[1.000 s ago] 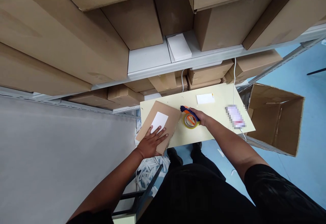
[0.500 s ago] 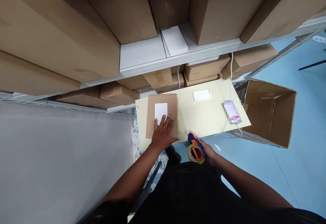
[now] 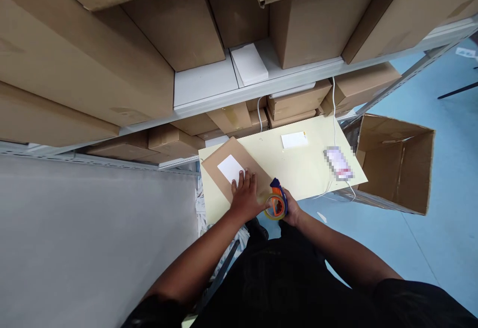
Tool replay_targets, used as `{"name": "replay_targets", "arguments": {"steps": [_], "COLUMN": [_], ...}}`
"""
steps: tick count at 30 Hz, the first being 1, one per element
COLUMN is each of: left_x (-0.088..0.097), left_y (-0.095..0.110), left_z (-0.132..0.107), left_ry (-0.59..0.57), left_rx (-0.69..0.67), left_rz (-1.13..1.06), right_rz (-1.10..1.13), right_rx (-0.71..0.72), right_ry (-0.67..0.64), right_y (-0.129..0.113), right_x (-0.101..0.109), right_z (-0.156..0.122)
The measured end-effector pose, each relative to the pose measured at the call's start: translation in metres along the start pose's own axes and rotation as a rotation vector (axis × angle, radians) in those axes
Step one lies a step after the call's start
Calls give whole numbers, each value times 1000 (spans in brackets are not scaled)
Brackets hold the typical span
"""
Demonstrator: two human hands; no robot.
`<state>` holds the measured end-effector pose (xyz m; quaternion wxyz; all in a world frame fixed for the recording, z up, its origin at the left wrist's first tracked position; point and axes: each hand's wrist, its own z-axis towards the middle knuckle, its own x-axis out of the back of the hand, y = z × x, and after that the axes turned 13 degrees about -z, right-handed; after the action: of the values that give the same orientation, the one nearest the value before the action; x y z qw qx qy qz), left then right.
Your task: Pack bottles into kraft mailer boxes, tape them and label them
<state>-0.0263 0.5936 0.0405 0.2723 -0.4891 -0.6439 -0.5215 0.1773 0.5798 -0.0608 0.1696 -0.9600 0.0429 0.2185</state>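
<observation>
Pale-yellow rectangular tabletop [image 3: 313,158] supports a flat brown cardboard parcel [image 3: 244,161] beneath the left hand [image 3: 244,201], thumb apart from fingers. The right hand's [image 3: 292,209] fingers clamp a blue-and-orange plastic tape dispenser [image 3: 275,191]; so close, it could bump that thumb; light pressing could let the parcel skid.

Soft, even light (stretched edges).

A single head-worn camera looked forward and steeply down from above the worktop [image 3: 309,164]'s near edge, where the left hand [image 3: 244,198] and right hand [image 3: 292,211] showed mid-frame. The wearer's torso [image 3: 276,288] filled the bottom, closest. The wide view took in the worktop's far edge and right corner, the shelf [image 3: 205,81] beyond and floor [image 3: 396,253] at right.
</observation>
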Motion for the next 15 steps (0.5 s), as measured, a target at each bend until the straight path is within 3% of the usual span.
{"name": "replay_targets", "arguments": {"steps": [4,7,11,15], "left_x": [37,42,23,14], "left_y": [-56,-79,-73,-60], "left_z": [-9,-4,7,13], "left_ry": [-241,-187,2,65], "left_rx": [-366,-399,-321,-255], "left_rz": [123,161,133,128], "right_rz": [-25,-168,-268,-354], "right_rx": [-61,-57,-21,16], "right_ry": [11,120,144,214], "right_y": [-53,-94,-132,-129], "right_x": [0,-10,-26,-13], "right_z": [7,19,38,40]}}
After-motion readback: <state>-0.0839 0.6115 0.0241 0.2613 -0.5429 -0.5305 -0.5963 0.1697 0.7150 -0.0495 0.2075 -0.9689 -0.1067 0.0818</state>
